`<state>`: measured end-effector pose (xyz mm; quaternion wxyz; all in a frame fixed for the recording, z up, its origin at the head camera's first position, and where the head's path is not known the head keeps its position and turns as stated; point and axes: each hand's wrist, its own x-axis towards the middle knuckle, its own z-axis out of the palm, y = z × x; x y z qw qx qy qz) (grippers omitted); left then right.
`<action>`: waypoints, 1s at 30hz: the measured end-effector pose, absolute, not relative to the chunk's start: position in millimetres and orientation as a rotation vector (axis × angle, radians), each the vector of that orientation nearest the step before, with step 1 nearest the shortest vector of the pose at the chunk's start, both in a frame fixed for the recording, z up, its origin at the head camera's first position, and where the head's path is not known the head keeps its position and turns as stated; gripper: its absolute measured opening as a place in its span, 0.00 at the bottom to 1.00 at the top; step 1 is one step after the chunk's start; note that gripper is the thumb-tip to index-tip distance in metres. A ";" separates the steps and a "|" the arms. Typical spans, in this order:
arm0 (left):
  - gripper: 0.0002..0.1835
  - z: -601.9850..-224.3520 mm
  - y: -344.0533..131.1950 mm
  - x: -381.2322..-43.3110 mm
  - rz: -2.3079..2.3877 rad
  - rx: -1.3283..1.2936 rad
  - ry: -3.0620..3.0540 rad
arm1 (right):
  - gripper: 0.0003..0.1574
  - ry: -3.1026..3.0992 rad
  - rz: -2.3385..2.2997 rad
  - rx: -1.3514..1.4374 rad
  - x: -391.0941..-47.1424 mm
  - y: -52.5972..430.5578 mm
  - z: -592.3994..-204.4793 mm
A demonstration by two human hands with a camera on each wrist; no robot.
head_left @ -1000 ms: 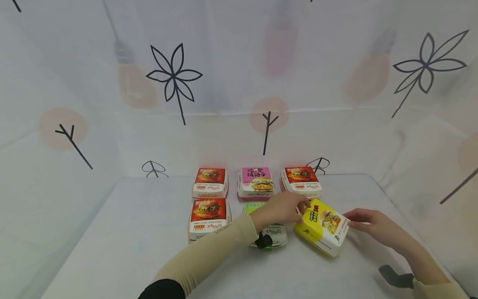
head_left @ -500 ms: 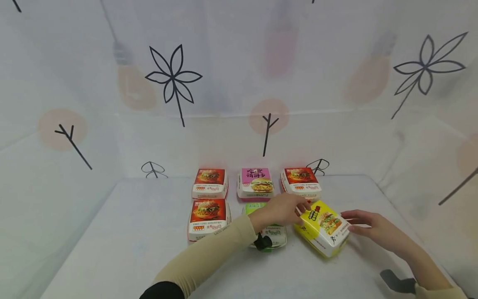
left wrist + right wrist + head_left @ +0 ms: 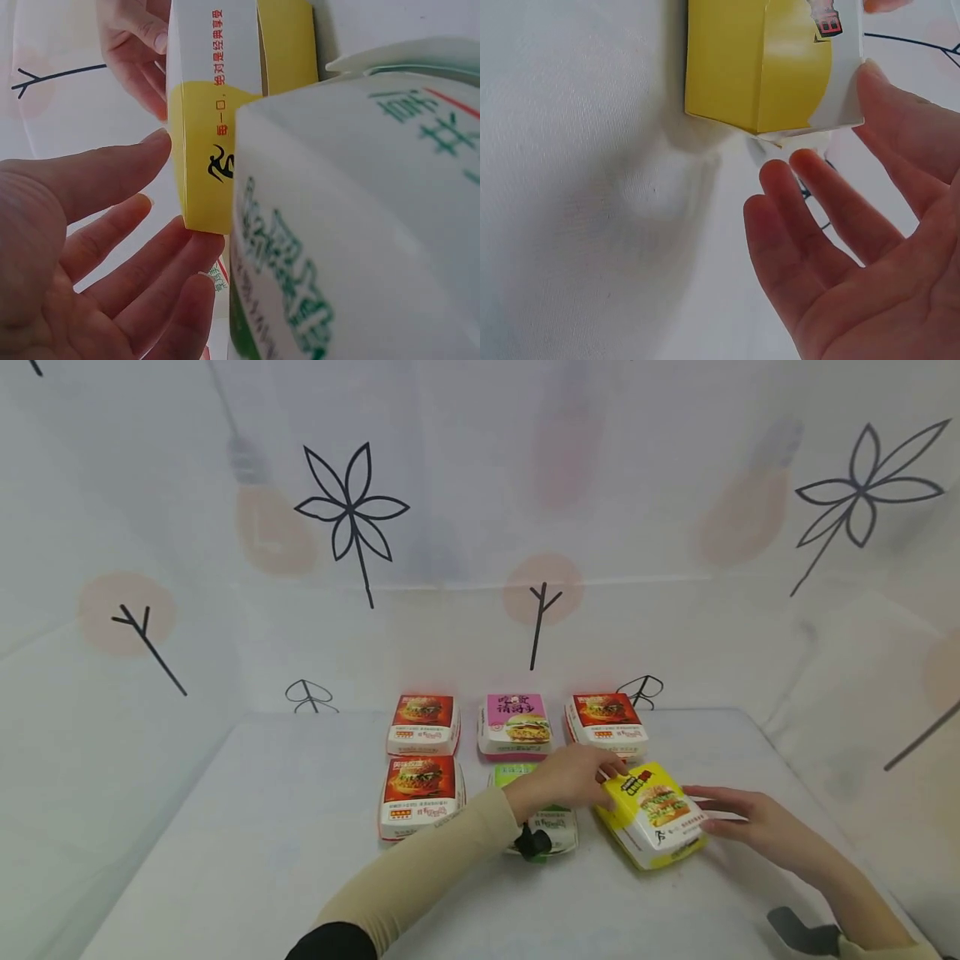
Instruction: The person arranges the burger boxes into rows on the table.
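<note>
A yellow and white burger box (image 3: 652, 814) sits slightly turned at the right end of the front row. My left hand (image 3: 572, 778) touches its upper-left corner with the fingertips. At its right edge my right hand (image 3: 761, 827) has thumb and forefinger against the box. In the right wrist view the right thumb (image 3: 904, 112) lies along the box's edge, and the other fingers stretch out below it. The left wrist view shows the left fingertips (image 3: 199, 240) at the yellow end. A green and white burger box (image 3: 555, 831) lies partly hidden under the left forearm.
Two boxes with red tops, a back one (image 3: 423, 727) and a front one (image 3: 422, 797), stand at the left. A purple-topped box (image 3: 515, 727) and another red-topped box (image 3: 606, 727) complete the back row. A patterned white sheet (image 3: 465, 643) rises behind the white table (image 3: 225, 860).
The yellow box has turned clockwise between the hands, its printed front now facing more toward me. My right hand has shifted slightly downward with it; the left hand has hardly moved.
</note>
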<state>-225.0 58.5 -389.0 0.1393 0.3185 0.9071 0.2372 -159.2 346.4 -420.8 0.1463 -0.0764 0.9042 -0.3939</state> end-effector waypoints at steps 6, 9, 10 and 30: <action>0.25 -391.2 60.0 -227.3 0.696 0.877 2.628 | 0.41 2.602 -1.153 -0.176 -157.5 342.4 -425.2; 0.24 -392.7 60.3 -229.6 0.718 0.857 2.621 | 0.42 2.610 -1.152 -0.151 -157.5 340.0 -426.2; 0.24 -393.1 60.1 -230.5 0.722 0.850 2.621 | 0.42 2.611 -1.158 -0.154 -157.6 339.1 -426.2; 0.21 -394.7 52.1 -238.5 0.863 0.786 2.611 | 0.38 2.724 -1.194 -0.221 -161.4 333.0 -431.2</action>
